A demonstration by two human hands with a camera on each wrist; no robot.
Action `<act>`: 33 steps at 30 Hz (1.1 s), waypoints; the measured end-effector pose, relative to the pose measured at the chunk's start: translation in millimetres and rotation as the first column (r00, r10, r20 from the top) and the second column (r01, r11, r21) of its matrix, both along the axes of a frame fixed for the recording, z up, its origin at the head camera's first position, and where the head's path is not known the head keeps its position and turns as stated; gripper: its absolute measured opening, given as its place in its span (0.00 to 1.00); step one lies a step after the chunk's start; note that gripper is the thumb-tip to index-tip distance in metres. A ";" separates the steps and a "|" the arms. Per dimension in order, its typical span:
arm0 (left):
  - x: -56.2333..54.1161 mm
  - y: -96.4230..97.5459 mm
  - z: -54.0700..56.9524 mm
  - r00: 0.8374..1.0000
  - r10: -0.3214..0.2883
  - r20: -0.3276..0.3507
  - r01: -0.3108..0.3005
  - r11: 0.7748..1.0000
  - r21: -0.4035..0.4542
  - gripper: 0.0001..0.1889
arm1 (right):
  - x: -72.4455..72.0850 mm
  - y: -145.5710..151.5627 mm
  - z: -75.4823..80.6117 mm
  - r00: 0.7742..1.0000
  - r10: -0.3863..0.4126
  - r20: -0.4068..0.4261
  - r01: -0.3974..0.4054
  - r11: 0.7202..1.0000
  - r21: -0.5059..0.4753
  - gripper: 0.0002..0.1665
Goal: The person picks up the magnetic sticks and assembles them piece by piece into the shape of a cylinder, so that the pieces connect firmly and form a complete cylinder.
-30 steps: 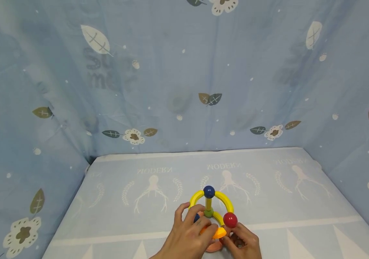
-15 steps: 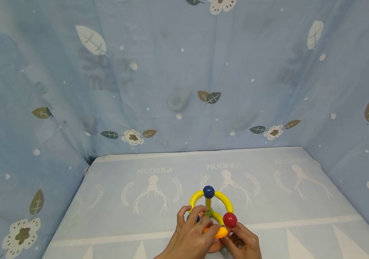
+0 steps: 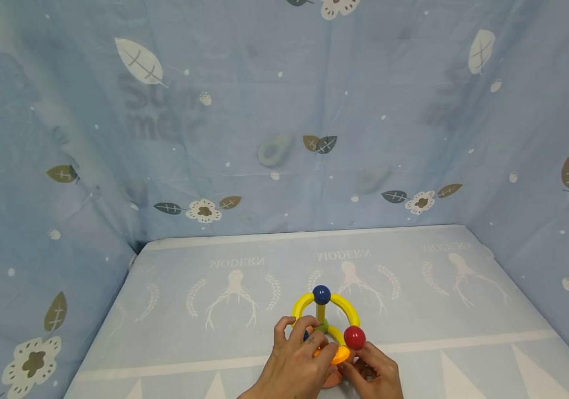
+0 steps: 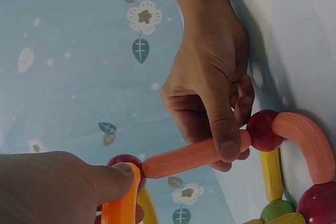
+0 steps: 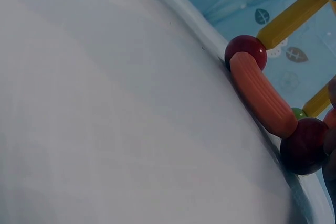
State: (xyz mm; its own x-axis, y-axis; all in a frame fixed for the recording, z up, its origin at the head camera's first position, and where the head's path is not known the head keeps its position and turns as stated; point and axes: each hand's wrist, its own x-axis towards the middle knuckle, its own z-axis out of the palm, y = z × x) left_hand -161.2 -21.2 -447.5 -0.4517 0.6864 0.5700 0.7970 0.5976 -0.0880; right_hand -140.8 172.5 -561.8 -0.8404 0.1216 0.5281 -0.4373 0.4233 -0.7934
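A frame of magnetic building rods and balls stands near the table's front. A blue ball (image 3: 321, 295) tops it, between yellow curved rods (image 3: 346, 310); a red ball (image 3: 354, 338) sits at its right. My left hand (image 3: 294, 357) pinches an orange curved rod (image 4: 122, 205) against this red ball, thumb on top in the left wrist view. With thumb and fingers, my right hand (image 3: 378, 374) grips a straight salmon rod (image 4: 176, 161) joining that ball to a lower red ball (image 4: 265, 130). The left hand covers part of the frame in the head view.
In the right wrist view, a curved salmon rod (image 5: 262, 95) at the base links two dark red balls, and a yellow rod (image 5: 294, 18) rises from one. A pale patterned cloth (image 3: 174, 321) covers the table. Blue printed curtains (image 3: 244, 111) enclose the back and sides.
My left hand has shifted slightly right along with the orange rod. The right hand and the rest of the frame stay almost where they were.
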 end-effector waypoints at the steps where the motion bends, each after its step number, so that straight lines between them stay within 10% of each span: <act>1: 0.0 0.4 -0.1 1.000 0.003 0.002 -0.003 1.000 0.000 0.17 | -0.1 0.3 -0.4 1.000 0.003 -0.006 -0.003 1.000 -0.001 0.23; 33: 1.7 -1.4 -3.3 0.988 0.037 0.151 -0.044 0.998 0.040 0.14 | 0.5 -1.5 6.1 0.996 0.043 -0.078 -0.041 0.999 0.020 0.26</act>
